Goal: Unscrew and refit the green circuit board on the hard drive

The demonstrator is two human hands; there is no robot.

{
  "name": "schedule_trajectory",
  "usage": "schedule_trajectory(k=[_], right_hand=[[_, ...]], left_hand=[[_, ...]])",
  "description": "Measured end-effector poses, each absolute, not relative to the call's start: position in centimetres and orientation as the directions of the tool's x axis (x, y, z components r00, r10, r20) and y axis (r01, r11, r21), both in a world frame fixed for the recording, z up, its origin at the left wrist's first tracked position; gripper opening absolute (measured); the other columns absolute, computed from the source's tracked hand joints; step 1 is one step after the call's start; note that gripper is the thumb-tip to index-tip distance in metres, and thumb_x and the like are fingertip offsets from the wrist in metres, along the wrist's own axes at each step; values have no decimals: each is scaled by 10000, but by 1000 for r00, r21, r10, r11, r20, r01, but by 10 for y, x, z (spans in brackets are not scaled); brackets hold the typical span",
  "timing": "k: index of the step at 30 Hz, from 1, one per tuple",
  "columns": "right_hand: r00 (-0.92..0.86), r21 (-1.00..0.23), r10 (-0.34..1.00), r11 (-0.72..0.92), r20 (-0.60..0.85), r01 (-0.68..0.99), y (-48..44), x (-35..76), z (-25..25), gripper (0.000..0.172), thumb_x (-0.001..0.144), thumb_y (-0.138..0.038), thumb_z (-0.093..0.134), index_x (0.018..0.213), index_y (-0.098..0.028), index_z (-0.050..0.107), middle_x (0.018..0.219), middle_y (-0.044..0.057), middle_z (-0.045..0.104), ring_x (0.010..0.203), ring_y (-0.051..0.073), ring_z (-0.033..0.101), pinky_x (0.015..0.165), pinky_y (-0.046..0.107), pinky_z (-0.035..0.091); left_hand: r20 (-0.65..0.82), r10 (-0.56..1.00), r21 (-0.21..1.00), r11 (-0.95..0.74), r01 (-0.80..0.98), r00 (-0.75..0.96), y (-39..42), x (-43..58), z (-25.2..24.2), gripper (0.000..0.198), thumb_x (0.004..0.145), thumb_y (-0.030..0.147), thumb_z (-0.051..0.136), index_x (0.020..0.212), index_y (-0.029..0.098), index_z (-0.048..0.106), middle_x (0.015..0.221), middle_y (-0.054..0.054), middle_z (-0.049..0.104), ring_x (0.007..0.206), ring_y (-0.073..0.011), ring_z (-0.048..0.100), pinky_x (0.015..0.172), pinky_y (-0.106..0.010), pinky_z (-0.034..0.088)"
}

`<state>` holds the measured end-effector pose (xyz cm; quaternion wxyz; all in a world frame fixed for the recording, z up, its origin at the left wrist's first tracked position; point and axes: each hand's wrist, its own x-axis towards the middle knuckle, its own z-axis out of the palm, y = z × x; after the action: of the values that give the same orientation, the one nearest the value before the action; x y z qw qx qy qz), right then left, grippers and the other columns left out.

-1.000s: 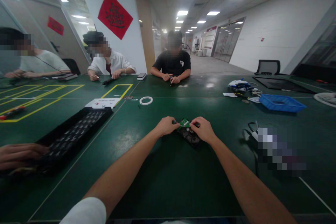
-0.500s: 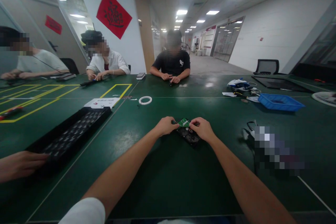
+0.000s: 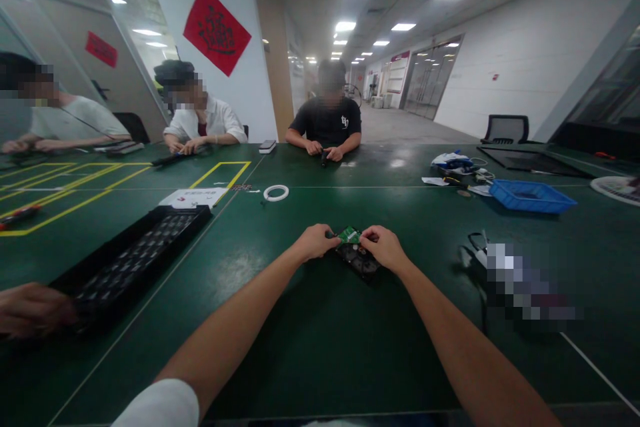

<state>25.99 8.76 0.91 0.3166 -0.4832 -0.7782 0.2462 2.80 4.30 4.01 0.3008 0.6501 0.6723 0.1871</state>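
A black hard drive point(image 3: 358, 259) lies on the green table point(image 3: 310, 333) in front of me, with a small green circuit board point(image 3: 349, 235) at its far end. My left hand point(image 3: 316, 241) is closed with its fingers pinching the left edge of the green board. From the other side my right hand point(image 3: 383, 247) pinches the board's right edge, fingers curled. Both forearms reach in from the bottom of the view.
A long black tray point(image 3: 135, 253) lies at the left, with another person's hand point(image 3: 30, 309) at its near end. A white tape ring point(image 3: 277, 193), a blue bin point(image 3: 531, 195), papers and cables sit farther off. Three people are seated at the table's far side.
My hands have stayed on the board and drive. The other person's hand at the left has shifted along the near end of the black tray.
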Motion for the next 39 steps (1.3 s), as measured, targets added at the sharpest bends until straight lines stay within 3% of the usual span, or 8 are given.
schedule_trajectory(k=[8,20,30,35,39], right_hand=[[-352,-654,902,426,251,626,86,259,13,129,838,-313,643,845,-206,713,958,43,711,862,177,655,800,287,490],[-354,-761,911,380,211,525,85,258,11,102,838,-305,644,868,-213,677,884,17,731,800,168,689,765,283,514],[-337,-784,926,333,168,524,86,259,11,161,856,-359,627,893,-214,687,893,30,743,820,187,687,748,285,508],[-278,-759,942,319,187,568,83,259,18,272,916,-438,544,933,-215,699,901,30,736,822,188,672,740,288,481],[-237,-674,941,338,241,657,81,259,19,305,946,-451,498,939,-216,692,893,34,726,817,191,657,732,289,446]], left_hand=[[-151,988,650,71,756,38,44,26,39,381,860,478,651,1073,166,698,750,-36,692,472,-120,592,421,-200,397],[-165,985,663,78,744,45,45,24,37,387,856,478,652,1083,167,693,771,-40,695,478,-121,597,404,-196,387],[-203,978,676,101,730,53,46,21,41,412,860,524,642,1052,164,702,723,-29,680,484,-125,590,424,-208,389],[-203,979,606,108,788,22,48,9,49,412,875,539,617,982,147,687,752,-51,710,496,-126,598,447,-218,408],[-321,941,658,136,741,112,46,1,54,399,898,520,601,986,132,632,788,-85,741,484,-136,613,425,-224,410]])
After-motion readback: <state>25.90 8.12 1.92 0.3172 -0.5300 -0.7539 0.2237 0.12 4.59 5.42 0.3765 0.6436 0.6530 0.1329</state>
